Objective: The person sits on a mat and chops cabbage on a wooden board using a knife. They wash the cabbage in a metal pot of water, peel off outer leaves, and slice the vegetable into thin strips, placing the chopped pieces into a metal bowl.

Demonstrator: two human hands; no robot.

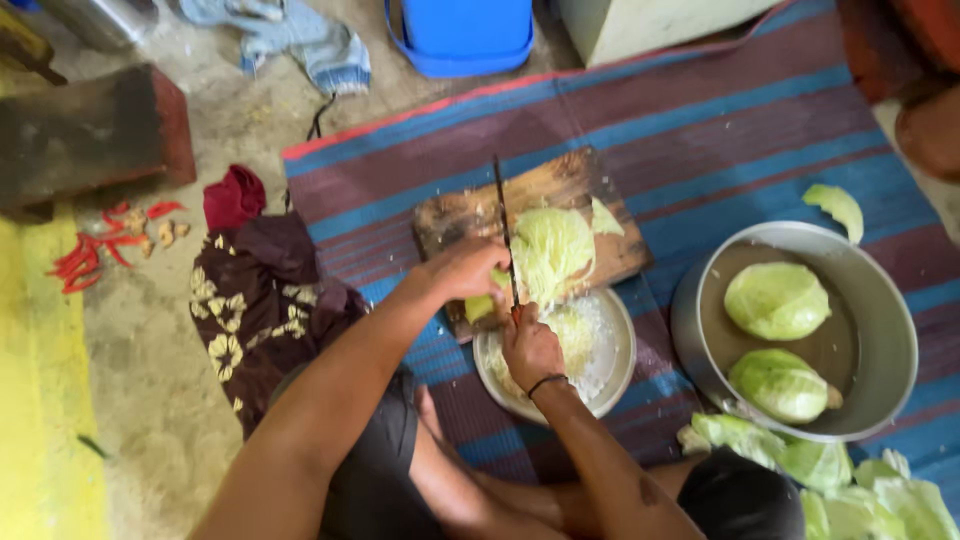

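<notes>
Here the person is mid-way through shredding a pale green cabbage half [551,250] on a worn wooden chopping board [560,190] laid on the striped floor mat [740,130]. The left hand [462,268] presses down on the cabbage's near edge, fingers closed against it; the right hand [530,345] is clamped around the handle of a long dark knife [505,235], blade upright in the cut. Shreds lie in a round metal plate [622,350] just beside the board. Judging by this, the next slice calls for the left hand to stay clear of the blade.
</notes>
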